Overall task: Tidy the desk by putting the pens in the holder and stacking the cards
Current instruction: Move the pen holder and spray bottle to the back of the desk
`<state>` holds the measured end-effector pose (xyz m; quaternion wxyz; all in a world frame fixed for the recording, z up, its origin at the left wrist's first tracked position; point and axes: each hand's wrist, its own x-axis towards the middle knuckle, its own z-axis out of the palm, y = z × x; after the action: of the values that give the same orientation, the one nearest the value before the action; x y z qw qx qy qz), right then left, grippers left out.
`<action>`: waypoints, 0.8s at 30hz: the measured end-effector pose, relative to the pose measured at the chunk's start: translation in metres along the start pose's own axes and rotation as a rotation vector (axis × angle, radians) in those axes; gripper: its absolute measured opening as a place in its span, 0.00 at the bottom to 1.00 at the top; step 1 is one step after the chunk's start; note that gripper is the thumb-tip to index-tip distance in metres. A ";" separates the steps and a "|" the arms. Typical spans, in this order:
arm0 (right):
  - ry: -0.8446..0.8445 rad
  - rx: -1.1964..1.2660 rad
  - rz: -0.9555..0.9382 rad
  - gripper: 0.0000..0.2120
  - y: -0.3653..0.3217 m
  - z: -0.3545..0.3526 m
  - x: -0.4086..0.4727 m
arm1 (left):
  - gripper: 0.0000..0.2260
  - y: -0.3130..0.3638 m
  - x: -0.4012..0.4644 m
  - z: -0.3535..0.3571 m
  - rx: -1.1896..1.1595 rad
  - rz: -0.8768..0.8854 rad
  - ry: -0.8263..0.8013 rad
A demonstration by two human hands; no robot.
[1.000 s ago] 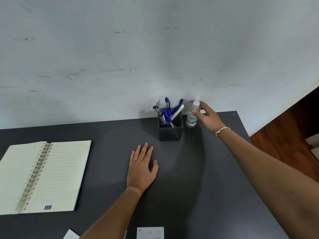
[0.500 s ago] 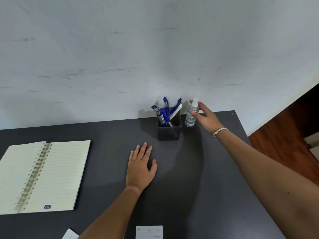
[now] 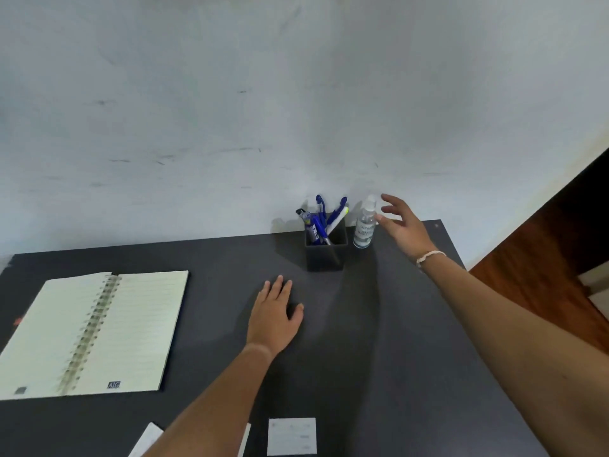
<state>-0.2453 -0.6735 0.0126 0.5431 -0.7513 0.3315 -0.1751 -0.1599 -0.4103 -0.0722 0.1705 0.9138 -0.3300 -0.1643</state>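
At 1 o'clock on the desk [image 3: 379, 324], the right hand [image 3: 400, 225] spreads wide beside the spray bottle [image 3: 365, 225], empty; the left hand [image 3: 273, 316] lies flat, empty, at 6 o'clock from the holder [image 3: 326, 253] of pens [image 3: 321, 221].

Even soft light, faint shadows (edges warped)

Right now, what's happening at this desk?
A person is tidying. The right hand is open beside a clear spray bottle, which stands upright next to the black holder. The pens are in the holder. The left hand rests flat on the desk. White cards lie unstacked at the near edge, beside an open notebook.
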 end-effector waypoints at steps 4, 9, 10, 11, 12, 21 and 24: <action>-0.002 0.004 -0.017 0.22 -0.014 -0.003 -0.031 | 0.26 0.006 -0.021 -0.018 -0.042 0.017 0.016; 0.000 0.026 -0.067 0.21 -0.035 0.002 -0.081 | 0.25 0.005 -0.057 -0.051 -0.086 0.015 0.067; -0.007 0.034 -0.077 0.21 -0.037 0.005 -0.091 | 0.25 0.003 -0.066 -0.058 -0.094 0.010 0.085; -0.015 0.041 -0.086 0.21 -0.040 0.009 -0.100 | 0.25 0.000 -0.075 -0.064 -0.102 0.003 0.102; -0.025 0.044 -0.091 0.21 -0.042 0.014 -0.110 | 0.25 -0.003 -0.085 -0.069 -0.107 -0.007 0.116; -0.167 -0.011 -0.059 0.24 -0.028 0.073 -0.198 | 0.24 -0.050 -0.158 -0.095 -0.131 -0.097 0.193; -0.190 -0.034 -0.024 0.24 -0.014 0.099 -0.229 | 0.24 -0.070 -0.178 -0.096 -0.158 -0.119 0.181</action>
<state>-0.3441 -0.4441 0.0130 0.5573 -0.7775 0.2723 -0.1039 -0.2121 -0.2229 0.0175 0.2609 0.9266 -0.2447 -0.1163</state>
